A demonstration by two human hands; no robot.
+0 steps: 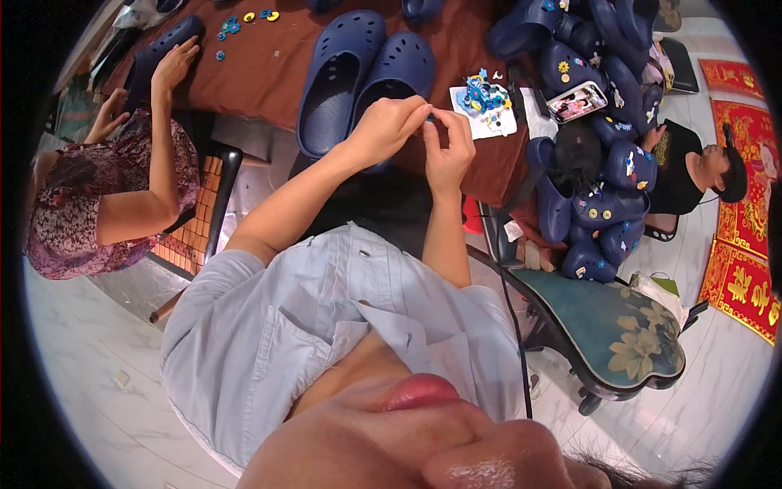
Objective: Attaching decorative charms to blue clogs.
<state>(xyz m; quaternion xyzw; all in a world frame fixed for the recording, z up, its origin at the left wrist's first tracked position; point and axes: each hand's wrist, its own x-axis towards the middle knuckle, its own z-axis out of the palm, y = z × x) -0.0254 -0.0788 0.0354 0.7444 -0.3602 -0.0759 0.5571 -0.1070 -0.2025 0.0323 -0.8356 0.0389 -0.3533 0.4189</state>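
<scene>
A left clog (338,85) and a right clog (399,69), plain dark blue with round holes over the toes, are set side by side at the near edge of the table (244,91), toes turned toward its far edge. A tiny blue piece (430,118), mostly hidden, is pinched between left hand (383,130) and right hand (450,153)

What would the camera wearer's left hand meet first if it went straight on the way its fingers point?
The left hand would most likely meet the fingertips of the right hand and the small blue piece there; which comes first is unclear at this depth.
</scene>
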